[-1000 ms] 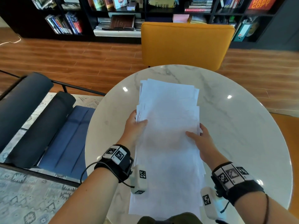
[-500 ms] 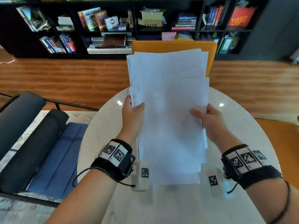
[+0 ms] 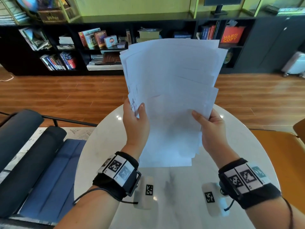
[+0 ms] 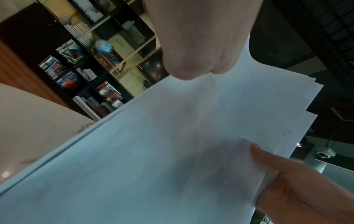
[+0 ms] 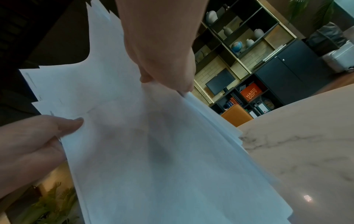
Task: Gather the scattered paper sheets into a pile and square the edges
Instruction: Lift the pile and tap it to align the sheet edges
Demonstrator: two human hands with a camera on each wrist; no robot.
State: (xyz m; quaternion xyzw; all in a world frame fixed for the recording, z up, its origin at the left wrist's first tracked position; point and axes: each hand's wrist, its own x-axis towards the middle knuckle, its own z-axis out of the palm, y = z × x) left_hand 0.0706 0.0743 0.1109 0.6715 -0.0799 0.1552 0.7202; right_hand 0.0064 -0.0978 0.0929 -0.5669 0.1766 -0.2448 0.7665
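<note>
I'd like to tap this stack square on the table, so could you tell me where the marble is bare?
The marble table shows bare directly under the paper stack, between the two wrists, and along its rim outside the left hand and right hand. It is tight only where both hands grip the stack's side edges. The table's far part is hidden behind the paper.

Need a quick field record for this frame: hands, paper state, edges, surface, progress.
left hand: grips the left edge of the paper stack, thumb on the front
right hand: grips the right edge, thumb on the front
paper stack: one bundle, held nearly upright over the table
bottom edge: near the tabletop; contact cannot be told
edges: not squared; top and right edges stepped, sheets fanned
loose sheets on table: none visible
progress: gathered; squaring not yet done
background: bookshelf, orange chair
</note>
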